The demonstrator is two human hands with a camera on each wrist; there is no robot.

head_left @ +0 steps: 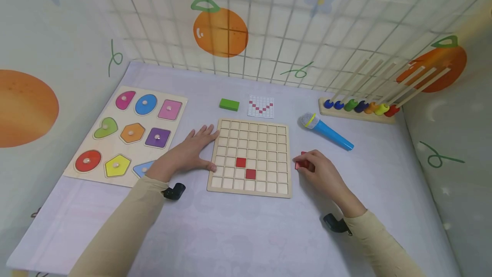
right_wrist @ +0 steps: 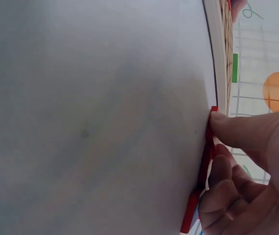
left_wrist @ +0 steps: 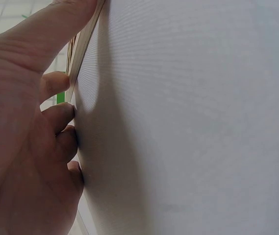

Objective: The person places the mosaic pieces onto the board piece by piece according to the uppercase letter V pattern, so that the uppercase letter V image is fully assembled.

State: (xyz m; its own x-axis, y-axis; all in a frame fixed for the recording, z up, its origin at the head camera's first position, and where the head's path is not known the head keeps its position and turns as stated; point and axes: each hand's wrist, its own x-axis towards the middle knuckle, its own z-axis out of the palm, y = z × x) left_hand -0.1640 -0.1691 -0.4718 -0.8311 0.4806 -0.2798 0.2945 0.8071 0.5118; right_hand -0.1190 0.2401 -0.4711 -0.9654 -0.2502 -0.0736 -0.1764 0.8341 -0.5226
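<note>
A wooden grid board [head_left: 251, 157] lies flat in the middle of the head view, with one red tile [head_left: 241, 162] and a second red tile [head_left: 250, 174] in its squares. My left hand [head_left: 188, 151] spreads along the board's left edge, its thumb and fingertips at the rim. Right of the board, my right hand [head_left: 320, 172] bends over several loose red tiles [head_left: 301, 163] on the table, partly covered by the fingers. In the right wrist view, my thumb and curled fingers pinch at a red tile [right_wrist: 209, 129], and another red piece [right_wrist: 192, 210] lies by the knuckles.
Behind the board are a green block [head_left: 229, 104] and a pattern card [head_left: 261, 106] with a red V of squares. A toy microphone [head_left: 328, 131] and a bead rack [head_left: 357, 112] stand to the right. A shape puzzle [head_left: 130, 134] lies at left, near my left forearm.
</note>
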